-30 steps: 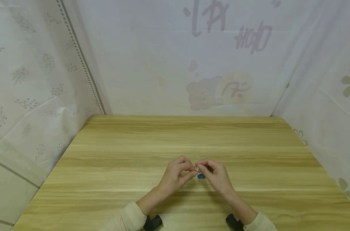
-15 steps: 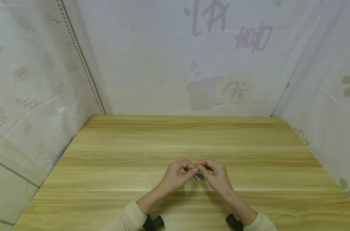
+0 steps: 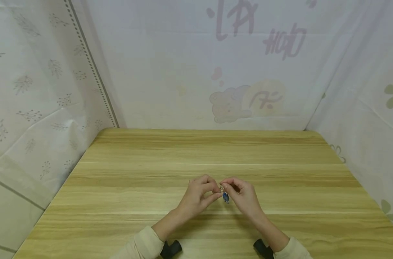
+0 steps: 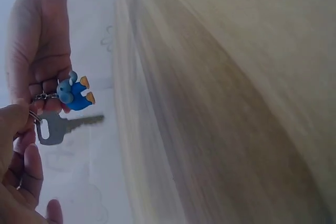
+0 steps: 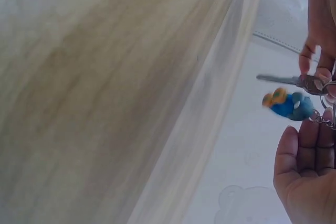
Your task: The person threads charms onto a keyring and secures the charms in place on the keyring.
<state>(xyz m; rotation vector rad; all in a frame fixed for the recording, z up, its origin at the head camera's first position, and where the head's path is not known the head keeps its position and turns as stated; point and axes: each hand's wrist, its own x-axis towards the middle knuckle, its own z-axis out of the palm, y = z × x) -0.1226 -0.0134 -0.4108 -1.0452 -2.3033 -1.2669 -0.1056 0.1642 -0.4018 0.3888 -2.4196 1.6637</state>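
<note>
Between the two hands, above the table, a metal key ring (image 3: 221, 188) is pinched at the fingertips. My left hand (image 3: 198, 194) holds it from the left with thumb and fingers, and my right hand (image 3: 243, 196) grips it from the right. A silver key (image 4: 51, 128) hangs from the ring beside the left fingertips, its toothed blade pointing away from the hands. On a short chain (image 5: 321, 119) dangles a blue elephant charm (image 4: 76, 94) with yellow-orange feet, close to the right hand's fingers. Part of the ring is hidden behind the fingertips.
The wood-grain table (image 3: 196, 154) spreads out beneath and beyond the hands. White printed cloth (image 3: 170, 64) hangs along its back and both sides. Black wrist mounts (image 3: 171, 249) show under both forearms.
The left fingers shift in to the right hand, then back slightly left, showing the ring again. The elephant charm swings and turns, now hanging lower. Both forearms stay nearly in place.
</note>
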